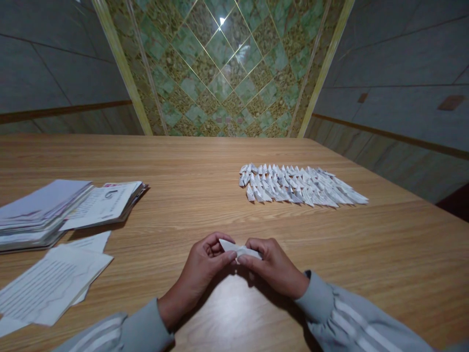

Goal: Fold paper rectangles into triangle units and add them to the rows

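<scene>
Just above the table, a small folded white paper boat point(240, 251) is held between both hands. My left hand point(208, 259) grips its left end, the thumb pressed on the near side and the fingers behind. On the right end, my right hand point(273, 264) pinches the paper with its thumb in front and fingers curled over. The thumbs nearly meet at the middle of the boat. Its underside and part of its right end are hidden by the fingers.
Several rows of folded paper boats point(293, 186) stand close together at the back right of the wooden table point(183, 190). To the left lie a stack of papers and booklets point(40, 210), a printed booklet point(106, 203) and loose printed sheets point(51, 278). A patterned tiled wall point(227, 73) rises behind.
</scene>
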The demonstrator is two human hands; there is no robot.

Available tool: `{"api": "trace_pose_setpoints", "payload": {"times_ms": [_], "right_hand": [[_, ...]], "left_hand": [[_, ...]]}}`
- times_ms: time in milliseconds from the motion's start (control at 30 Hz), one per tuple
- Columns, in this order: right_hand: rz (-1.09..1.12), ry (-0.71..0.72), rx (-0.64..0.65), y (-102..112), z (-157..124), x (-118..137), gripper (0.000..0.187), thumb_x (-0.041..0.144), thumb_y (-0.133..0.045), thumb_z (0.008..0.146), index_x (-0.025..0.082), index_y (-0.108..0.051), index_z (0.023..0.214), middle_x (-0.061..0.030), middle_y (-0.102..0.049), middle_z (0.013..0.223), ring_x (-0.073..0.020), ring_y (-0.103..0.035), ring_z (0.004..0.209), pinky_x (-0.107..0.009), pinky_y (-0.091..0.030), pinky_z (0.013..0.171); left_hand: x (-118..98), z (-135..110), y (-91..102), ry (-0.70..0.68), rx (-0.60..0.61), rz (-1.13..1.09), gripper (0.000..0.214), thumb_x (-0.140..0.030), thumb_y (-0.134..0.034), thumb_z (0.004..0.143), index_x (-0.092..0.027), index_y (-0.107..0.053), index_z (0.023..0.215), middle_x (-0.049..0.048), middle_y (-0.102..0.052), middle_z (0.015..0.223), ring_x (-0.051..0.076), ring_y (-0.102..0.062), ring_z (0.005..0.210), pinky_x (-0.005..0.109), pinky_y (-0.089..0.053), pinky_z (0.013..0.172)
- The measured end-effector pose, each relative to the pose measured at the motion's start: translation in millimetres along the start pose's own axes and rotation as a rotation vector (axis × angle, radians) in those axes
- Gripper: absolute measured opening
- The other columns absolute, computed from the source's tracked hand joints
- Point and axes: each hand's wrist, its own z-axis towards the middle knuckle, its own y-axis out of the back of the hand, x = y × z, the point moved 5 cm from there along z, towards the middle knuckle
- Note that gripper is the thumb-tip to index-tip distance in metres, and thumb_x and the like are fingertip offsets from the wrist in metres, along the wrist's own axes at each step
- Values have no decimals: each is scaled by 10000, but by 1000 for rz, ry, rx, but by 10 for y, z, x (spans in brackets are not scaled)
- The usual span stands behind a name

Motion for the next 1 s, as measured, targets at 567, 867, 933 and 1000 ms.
{"api": "trace_pose_setpoints", "payload": {"times_ms": [567,867,933,1000], "right_hand": [[-107,88,28,75,16,80,480,526,-448,980,179,-579,676,5,-650,564,-126,-571,550,-238,-417,631],[-17,139,136,30,9,70,456,511,-367,1019,156,-622,889,-26,-704,666,-121,-545,575,-231,-415,617],[-4,98,80,65,16,58,406,501,-424,999,162,-599,860,-21,-703,651,-117,-551,559,-228,-424,611],[11,50,15,114,24,42,383,501,-507,955,165,-602,798,-10,-685,623,-113,-549,534,-220,-420,575]], "left_hand": [[43,45,93,16,-81,-132,356,-357,-885,651,-120,-668,803,21,-701,628,114,-621,555,194,-506,527],[41,53,126,-14,-125,-149,351,-396,-859,686,-128,-653,782,7,-684,587,100,-598,538,177,-481,534],[26,52,125,-18,-137,-159,353,-395,-865,677,-131,-657,785,4,-684,593,96,-594,544,170,-476,538],[6,51,119,-21,-148,-163,355,-395,-872,661,-134,-663,780,0,-682,593,97,-595,545,169,-472,533]]}}
